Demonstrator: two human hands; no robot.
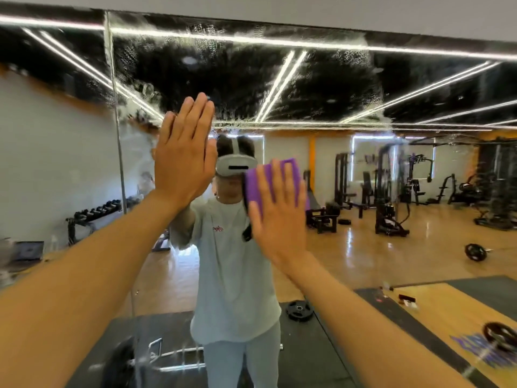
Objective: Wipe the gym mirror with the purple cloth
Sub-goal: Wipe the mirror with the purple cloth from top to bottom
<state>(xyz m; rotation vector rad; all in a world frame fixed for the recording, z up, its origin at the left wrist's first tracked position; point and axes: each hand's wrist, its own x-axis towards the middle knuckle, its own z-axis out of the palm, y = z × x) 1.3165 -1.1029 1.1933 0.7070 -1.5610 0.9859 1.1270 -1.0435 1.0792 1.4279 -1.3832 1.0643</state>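
The gym mirror [349, 88] fills the wall in front of me, with wet, soapy streaks across its upper half. My right hand [277, 211] lies flat with straight fingers on the folded purple cloth [258, 186] and presses it against the glass at about head height. My left hand [184, 152] is raised to the left of it, fingers straight and together, palm towards the mirror. Whether the left palm touches the glass I cannot tell.
A vertical seam [119, 152] between mirror panels runs just left of my left hand. The glass reflects a person in a light T-shirt, a dumbbell rack [95, 214], weight machines [389, 197] and weight plates [298, 310] on the floor.
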